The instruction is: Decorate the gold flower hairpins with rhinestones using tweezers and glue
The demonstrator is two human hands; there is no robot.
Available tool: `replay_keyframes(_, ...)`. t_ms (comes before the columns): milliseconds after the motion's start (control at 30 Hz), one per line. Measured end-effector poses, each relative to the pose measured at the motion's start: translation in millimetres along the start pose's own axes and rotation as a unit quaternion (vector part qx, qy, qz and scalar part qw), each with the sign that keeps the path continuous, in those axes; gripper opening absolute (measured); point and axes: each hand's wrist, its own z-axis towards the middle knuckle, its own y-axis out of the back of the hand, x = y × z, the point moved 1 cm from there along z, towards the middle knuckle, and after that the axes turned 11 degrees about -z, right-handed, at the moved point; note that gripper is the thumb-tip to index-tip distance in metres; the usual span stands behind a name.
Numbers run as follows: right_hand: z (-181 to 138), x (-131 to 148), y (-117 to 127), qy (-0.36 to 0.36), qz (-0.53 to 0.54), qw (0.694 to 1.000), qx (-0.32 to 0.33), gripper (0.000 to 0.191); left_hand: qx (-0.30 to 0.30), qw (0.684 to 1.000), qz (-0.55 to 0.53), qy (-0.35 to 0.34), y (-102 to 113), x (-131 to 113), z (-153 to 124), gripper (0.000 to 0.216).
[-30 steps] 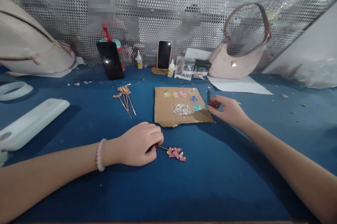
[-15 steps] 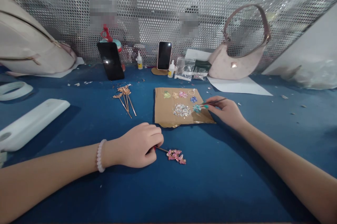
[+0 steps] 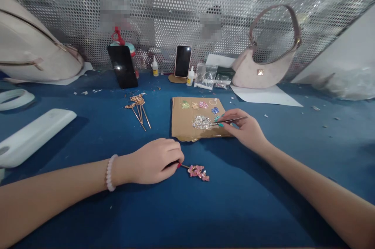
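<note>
Right hand (image 3: 247, 130): thumb and fingers closed in a pinch on dark tweezers (image 3: 231, 120). A second ago the tweezers stand nearly upright by the right edge of the cardboard (image 3: 182, 124); half a second ago they lean over, tips at the turquoise pile (image 3: 216, 118). Now hand and tool sit farther left, the tweezers lying almost level, tips at the right edge of the silver pile (image 3: 201, 122). Whether they grip a stone, too small to tell. Fingertips now cover part of the turquoise pile, which shows more fully in both earlier frames.

Left hand (image 3: 159, 162): fingers curled in, thumb and forefinger nipping the thin stem of the pink flower pin (image 3: 198, 172); rest of stem hidden under the hand. Flower head lies just over the blue tabletop (image 3: 140, 217), nearer the wearer than the cardboard and apart from it. Hand and pin a touch farther right than half a second ago.

Unchanged: blue pile (image 3: 215, 110) near the cardboard's far right; bunch of gold pins (image 3: 139, 104) left of the cardboard.
</note>
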Motion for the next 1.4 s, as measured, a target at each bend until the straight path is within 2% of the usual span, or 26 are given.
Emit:
replay_keyframes(200,-8.6,17.0,-15.8,-0.014,-0.031,0.999,-0.026,0.025,0.005,1.000,-0.008,0.005,-1.4,2.9,0.9,0.015)
replay_keyframes(400,-8.5,23.6,-17.5,-0.017,-0.101,0.993,-0.066,0.020,0.006,1.000,-0.010,0.004,-0.6,3.1,0.5,0.015)
replay_keyframes(700,-7.1,26.1,-22.1,0.001,-0.113,0.992,-0.061,0.013,0.008,1.000,-0.015,0.004,-1.6,4.4,1.0,0.015)
replay_keyframes(1400,-8.0,21.0,-25.9,0.008,-0.104,0.992,-0.073,0.013,0.012,1.000,-0.011,0.006,-0.7,4.5,1.9,0.016)
